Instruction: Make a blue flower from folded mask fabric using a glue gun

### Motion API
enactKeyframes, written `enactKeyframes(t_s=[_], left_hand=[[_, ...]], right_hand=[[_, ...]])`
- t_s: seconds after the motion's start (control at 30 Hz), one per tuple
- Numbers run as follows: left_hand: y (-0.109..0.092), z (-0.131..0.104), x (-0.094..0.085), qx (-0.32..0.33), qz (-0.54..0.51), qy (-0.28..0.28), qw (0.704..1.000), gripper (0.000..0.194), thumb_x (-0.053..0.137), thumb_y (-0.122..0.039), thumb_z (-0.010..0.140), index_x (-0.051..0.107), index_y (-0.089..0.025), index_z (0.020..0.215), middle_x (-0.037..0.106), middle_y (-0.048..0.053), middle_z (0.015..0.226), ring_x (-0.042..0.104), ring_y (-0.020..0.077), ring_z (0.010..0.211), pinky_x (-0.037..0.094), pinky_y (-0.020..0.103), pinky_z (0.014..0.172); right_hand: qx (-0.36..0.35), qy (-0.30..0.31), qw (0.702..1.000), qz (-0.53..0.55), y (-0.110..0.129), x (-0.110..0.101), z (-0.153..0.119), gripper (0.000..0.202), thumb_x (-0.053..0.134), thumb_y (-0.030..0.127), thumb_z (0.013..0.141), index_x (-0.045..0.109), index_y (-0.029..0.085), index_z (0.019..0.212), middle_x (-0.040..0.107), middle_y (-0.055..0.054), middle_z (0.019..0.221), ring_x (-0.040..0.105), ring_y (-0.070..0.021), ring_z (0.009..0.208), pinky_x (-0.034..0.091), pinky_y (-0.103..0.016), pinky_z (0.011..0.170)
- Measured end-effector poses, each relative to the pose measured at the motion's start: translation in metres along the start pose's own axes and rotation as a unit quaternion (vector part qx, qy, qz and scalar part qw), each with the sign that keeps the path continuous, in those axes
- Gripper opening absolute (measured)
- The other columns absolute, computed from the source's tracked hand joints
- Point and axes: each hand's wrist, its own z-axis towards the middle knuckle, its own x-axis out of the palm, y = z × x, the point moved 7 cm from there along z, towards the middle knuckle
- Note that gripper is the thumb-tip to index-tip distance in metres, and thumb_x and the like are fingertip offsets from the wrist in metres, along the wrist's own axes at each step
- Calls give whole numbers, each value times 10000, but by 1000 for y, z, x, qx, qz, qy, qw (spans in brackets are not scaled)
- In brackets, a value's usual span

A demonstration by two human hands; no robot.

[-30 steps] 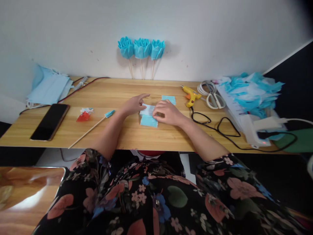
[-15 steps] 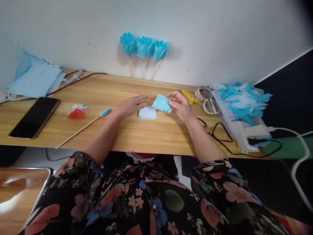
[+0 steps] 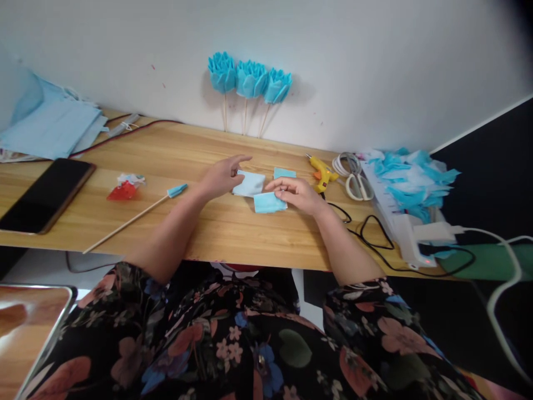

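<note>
My left hand (image 3: 222,178) has its thumb over the edge of a pale fabric square (image 3: 250,184) and seems to pinch it; the index finger points out above. Close on its right, my right hand (image 3: 296,194) has its thumb on the top edge of a light blue fabric piece (image 3: 270,204), with the fingers bent beyond. The fingers' undersides are hidden. Another blue fabric piece (image 3: 285,173) lies flat just behind my right hand. To the left of my left forearm rests a wooden stick (image 3: 129,225) with a blue rolled tip (image 3: 177,190).
Three blue fabric flowers (image 3: 251,79) on sticks lean against the wall. A yellow glue gun (image 3: 322,172), scissors (image 3: 358,186), a cable and a power strip (image 3: 410,241) beside blue scraps (image 3: 416,172) are right. A phone (image 3: 48,194), face masks (image 3: 54,125) and red packet (image 3: 124,190) lie left.
My right hand has come down and left. A blue piece now lies behind it, with another at its thumb. The pale square has shifted up at my left thumb. The view has turned slightly.
</note>
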Motion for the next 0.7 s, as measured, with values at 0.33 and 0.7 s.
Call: enactKeyframes(t_s=[0.33, 0.7], left_hand=[[-9, -4, 7, 8, -177, -8, 984, 593, 603, -159, 829, 561, -173, 1421, 520, -30, 694, 472, 99, 582, 365, 234, 548], [-24, -13, 19, 14, -246, 14, 969, 509, 597, -164, 858, 601, -173, 1368, 580, -7, 761, 497, 91, 621, 386, 226, 565]], right_hand=[[-23, -70, 993, 96, 0, -9, -1, 311, 747, 425, 835, 722, 206, 1055, 662, 3, 818, 519, -82, 624, 422, -224, 573], [23, -135, 988, 77, -13, -6, 8, 360, 759, 460, 773, 707, 216, 1031, 639, 18, 761, 495, -98, 606, 396, -234, 557]])
